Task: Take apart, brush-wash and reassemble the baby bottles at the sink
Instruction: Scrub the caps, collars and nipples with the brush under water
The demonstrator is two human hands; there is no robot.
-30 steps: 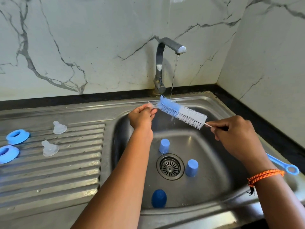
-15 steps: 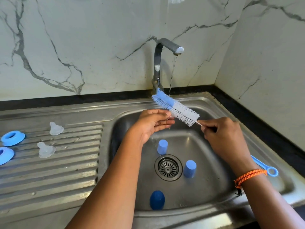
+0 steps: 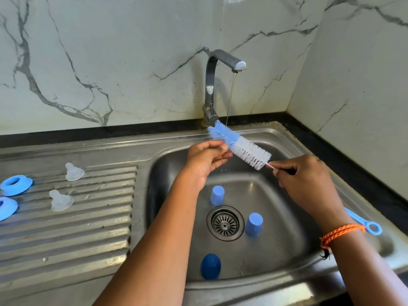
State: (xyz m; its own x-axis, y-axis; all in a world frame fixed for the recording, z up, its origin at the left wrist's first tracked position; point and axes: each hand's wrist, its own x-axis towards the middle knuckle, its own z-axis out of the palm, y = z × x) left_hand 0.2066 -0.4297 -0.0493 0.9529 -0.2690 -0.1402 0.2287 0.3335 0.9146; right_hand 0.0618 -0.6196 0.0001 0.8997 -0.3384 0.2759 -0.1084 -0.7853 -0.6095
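A bottle brush [image 3: 240, 146] with blue and white bristles lies slanted over the sink basin [image 3: 287, 217], its blue tip under the thin water stream [image 3: 230, 98]. My right hand [image 3: 306, 184] pinches its wire stem just below the bristles; the blue loop handle [image 3: 373, 228] sticks out behind my wrist. My left hand [image 3: 205, 160] has loosely bent fingers whose tips touch the blue bristles. In the basin stand two light-blue caps [image 3: 217, 195] [image 3: 254, 224] and a dark-blue cap [image 3: 210, 266]. No bottle body is in view.
Two clear teats [image 3: 74, 172] [image 3: 60, 200] and two blue collar rings [image 3: 16, 184] [image 3: 6, 207] lie on the ribbed drainboard [image 3: 88, 228] at the left. The tap [image 3: 220, 62] runs above the basin. The drain [image 3: 225, 223] sits between the caps.
My left hand has let go of the brush tip and slid down beside the bristles, fingers looser. The brush has shifted slightly left, with its tip now under the stream.
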